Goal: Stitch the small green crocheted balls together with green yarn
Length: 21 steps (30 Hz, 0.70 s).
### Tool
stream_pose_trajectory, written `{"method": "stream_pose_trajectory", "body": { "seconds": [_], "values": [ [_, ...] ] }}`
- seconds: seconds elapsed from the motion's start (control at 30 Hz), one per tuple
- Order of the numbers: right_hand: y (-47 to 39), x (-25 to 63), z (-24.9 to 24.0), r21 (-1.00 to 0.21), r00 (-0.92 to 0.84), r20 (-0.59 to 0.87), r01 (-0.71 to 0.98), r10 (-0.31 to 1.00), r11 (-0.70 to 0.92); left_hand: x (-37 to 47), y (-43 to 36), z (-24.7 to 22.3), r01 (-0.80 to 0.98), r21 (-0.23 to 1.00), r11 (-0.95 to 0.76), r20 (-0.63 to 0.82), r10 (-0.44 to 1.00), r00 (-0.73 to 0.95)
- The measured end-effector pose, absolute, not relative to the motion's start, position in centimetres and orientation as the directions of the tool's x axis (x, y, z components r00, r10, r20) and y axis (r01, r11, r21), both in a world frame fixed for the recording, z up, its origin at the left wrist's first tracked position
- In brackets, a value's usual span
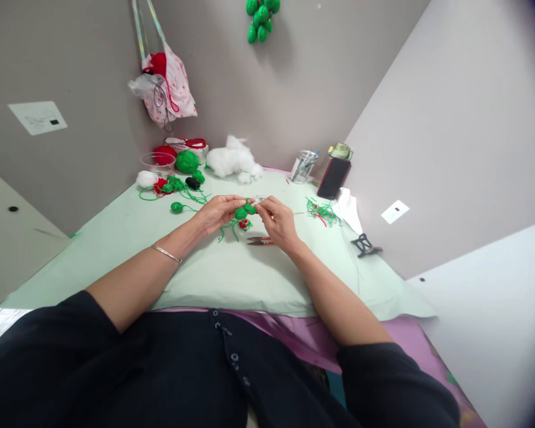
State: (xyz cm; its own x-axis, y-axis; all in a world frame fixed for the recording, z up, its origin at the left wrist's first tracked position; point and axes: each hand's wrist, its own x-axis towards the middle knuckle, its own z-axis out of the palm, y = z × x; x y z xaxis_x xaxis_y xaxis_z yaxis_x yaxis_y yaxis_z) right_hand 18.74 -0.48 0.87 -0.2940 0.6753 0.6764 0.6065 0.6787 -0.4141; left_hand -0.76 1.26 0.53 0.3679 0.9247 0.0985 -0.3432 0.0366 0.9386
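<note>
Above the middle of the table, my left hand (220, 213) is closed on a small green crocheted piece (241, 213) made of rounded green lumps. A red bit and loose green yarn ends hang below it. My right hand (277, 219) is closed at the right side of the same piece, thumb and fingers pinched together. Whether a needle or hook sits in that pinch is too small to make out. Small scissors (259, 241) with reddish handles lie just under my right hand, partly hidden by it.
Yarn balls, including a green one (187, 161), and white stuffing (232, 159) stand at the back left. A green ball with a tail (177, 207) lies nearer. Yarn scraps (323, 211), a phone (334, 178), a pen cup (303, 167) and a black hair clip (365, 245) are on the right.
</note>
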Motion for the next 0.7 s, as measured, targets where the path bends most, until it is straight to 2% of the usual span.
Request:
{"method": "stream_pose_trajectory", "body": {
  "seconds": [0.23, 0.33, 0.47, 0.7],
  "values": [
    [-0.7, 18.1, 0.7, -0.469, -0.333, 0.624, 0.564, 0.707, 0.680, -0.7, 1.3, 0.1, -0.340, 0.934, 0.110, 0.043, 0.910, 0.412],
    [-0.7, 18.4, 1.1, -0.480, -0.310, 0.643, 0.549, 0.700, 0.684, -0.5, 1.0, 0.3, -0.314, 0.947, 0.071, 0.072, 0.905, 0.420],
    [-0.3, 18.9, 1.6, -0.565, -0.238, 0.667, 0.455, 0.706, 0.688, -0.1, 0.6, 0.5, -0.233, 0.972, 0.016, 0.089, 0.896, 0.435],
    [0.5, 19.0, 0.9, -0.663, -0.357, 0.580, 0.317, 0.732, 0.679, -0.2, 0.8, 0.2, -0.179, 0.984, 0.003, 0.093, 0.846, 0.525]
  ]
}}
